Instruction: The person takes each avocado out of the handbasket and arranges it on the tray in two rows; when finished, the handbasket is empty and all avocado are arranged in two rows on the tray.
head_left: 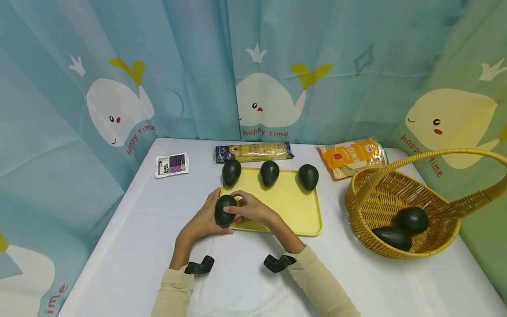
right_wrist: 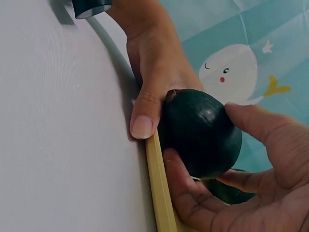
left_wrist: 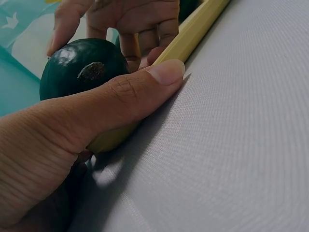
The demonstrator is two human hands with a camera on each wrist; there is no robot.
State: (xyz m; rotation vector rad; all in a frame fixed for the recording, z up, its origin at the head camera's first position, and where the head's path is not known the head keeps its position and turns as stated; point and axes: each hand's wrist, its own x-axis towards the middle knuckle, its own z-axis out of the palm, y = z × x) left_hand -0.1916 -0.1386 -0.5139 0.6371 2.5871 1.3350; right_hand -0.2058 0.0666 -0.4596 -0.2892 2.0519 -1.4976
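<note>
Between my two hands is a dark green avocado (head_left: 225,210), over the near left corner of a yellow tray (head_left: 291,215). My right hand (head_left: 253,208) pinches it, with the thumb on one side and fingers on the other in the right wrist view. My left hand (head_left: 203,219) grips the tray's corner around the avocado's left side, its thumb (left_wrist: 140,87) lying along the rim; its other fingers are mostly hidden. The avocado's stem scar (left_wrist: 91,71) faces the left wrist camera. Along the tray's far edge sit an avocado (head_left: 231,172), another avocado (head_left: 270,173) and a third avocado (head_left: 308,177).
A wicker basket (head_left: 358,220) with a tall handle stands at the right, two avocados (head_left: 412,219) inside. Behind the tray lie a long noodle-like packet (head_left: 253,152) and an orange bag (head_left: 354,157). A small white and purple packet (head_left: 172,165) is at the back left.
</note>
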